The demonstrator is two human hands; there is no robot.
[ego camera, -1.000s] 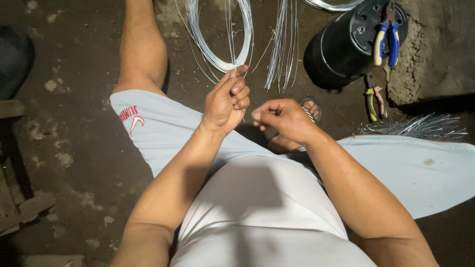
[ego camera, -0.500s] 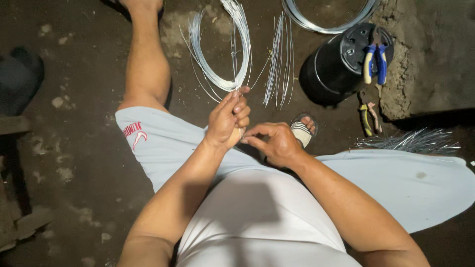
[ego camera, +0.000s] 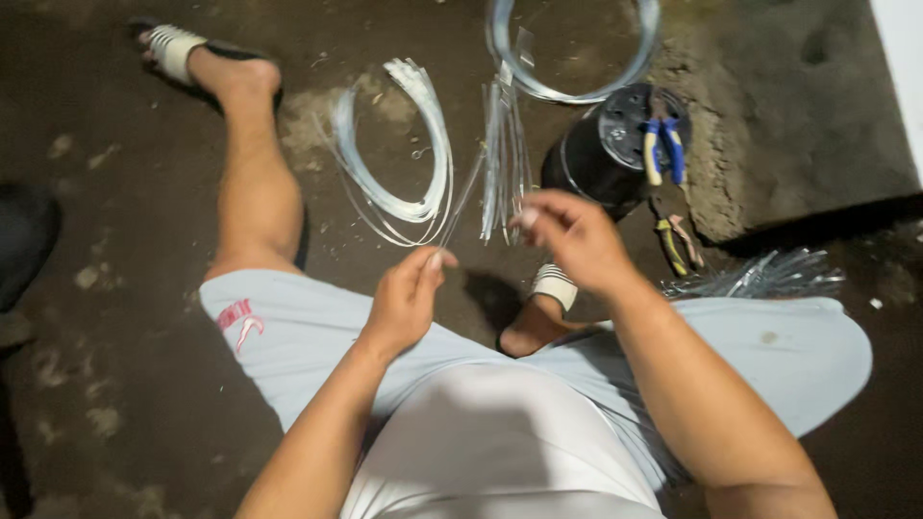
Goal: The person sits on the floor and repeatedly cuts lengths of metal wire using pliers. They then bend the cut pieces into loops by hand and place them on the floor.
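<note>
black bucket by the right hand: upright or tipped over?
Tipped. The black bucket lies on its side on the dirt floor, its round end turned up toward the camera, blue-handled pliers resting across it.

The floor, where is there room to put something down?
Bare floor lies left of the outstretched leg. It is crowded ahead of the hands: wire loops, a wire bundle, a black bucket with blue pliers on top.
</note>
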